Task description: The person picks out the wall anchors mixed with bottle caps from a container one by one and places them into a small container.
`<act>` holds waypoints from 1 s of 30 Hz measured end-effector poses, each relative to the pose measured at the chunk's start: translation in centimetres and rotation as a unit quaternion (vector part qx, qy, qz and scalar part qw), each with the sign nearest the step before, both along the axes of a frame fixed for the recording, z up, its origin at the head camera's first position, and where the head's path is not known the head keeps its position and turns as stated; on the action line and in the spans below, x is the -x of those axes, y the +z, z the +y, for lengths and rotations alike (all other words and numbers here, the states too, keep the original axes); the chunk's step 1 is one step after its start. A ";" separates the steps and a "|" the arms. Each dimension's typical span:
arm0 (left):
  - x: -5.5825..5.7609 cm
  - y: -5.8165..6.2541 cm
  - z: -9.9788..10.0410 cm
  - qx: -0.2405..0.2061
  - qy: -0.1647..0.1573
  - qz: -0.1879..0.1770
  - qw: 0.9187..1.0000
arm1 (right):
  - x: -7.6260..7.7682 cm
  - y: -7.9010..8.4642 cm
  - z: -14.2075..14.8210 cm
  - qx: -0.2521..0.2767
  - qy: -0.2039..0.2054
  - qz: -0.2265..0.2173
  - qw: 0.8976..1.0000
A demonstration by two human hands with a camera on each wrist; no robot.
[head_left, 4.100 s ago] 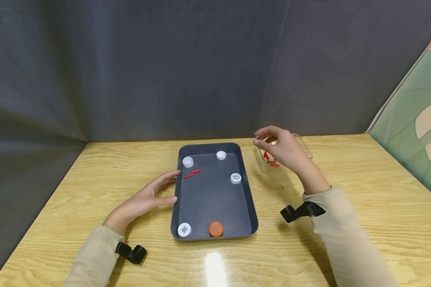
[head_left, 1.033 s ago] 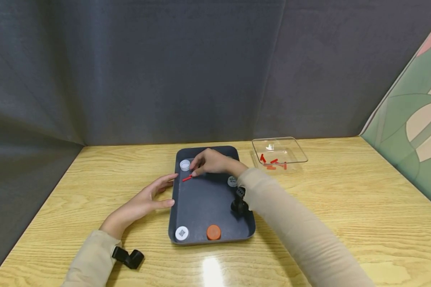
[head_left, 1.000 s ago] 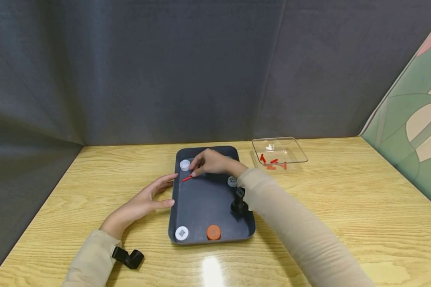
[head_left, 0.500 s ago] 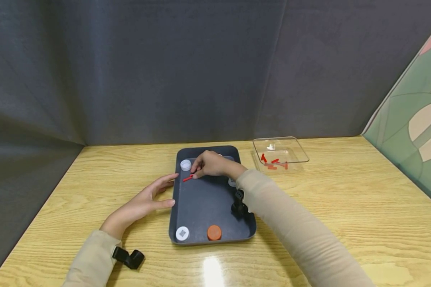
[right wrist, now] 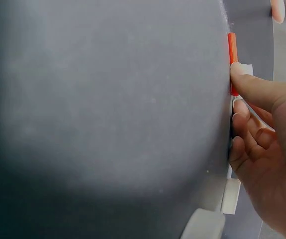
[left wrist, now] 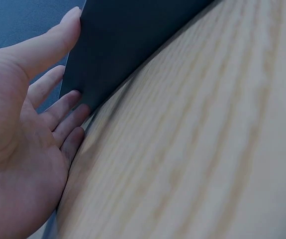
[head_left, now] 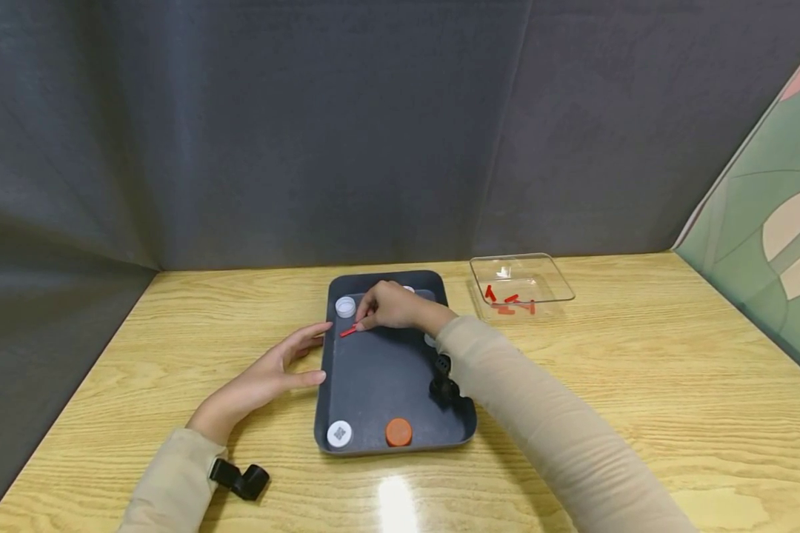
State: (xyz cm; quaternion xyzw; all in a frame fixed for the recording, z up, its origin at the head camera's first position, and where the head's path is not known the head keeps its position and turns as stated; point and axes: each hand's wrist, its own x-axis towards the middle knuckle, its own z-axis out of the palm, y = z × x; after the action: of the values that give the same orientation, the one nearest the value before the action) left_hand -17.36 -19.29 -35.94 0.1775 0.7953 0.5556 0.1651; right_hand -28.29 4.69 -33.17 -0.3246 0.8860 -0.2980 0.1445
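Clear dish [head_left: 521, 278]: several red sticks in. Dark tray [head_left: 387, 385]: red stick [head_left: 348, 331] left, right hand [head_left: 390, 306] fingers pinching it. Left hand [head_left: 267, 374], fingers straight, steadies tray edge.

Tray [head_left: 400, 385] at mid-desk [head_left: 640, 385], all else placed around it.
Inside the tray: two caps [head_left: 339, 433] at the near edge, one cap [head_left: 344, 306] in the far left corner, a stick [head_left: 348, 332] just before that. A clear dish [head_left: 540, 281] holding sticks [head_left: 507, 302] sits right of the tray's far end.
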 end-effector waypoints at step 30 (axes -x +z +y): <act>0.1 0.0 -0.1 -0.005 -0.004 0.004 1.000 | -1.0 4.0 1.9 0.010 0.034 0.008 0.999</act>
State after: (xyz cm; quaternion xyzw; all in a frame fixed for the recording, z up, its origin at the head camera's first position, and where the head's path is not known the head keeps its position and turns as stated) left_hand -17.42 -19.43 -35.95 0.1841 0.7925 0.5580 0.1631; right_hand -27.30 6.63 -29.22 -0.3582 0.8728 -0.2988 0.1439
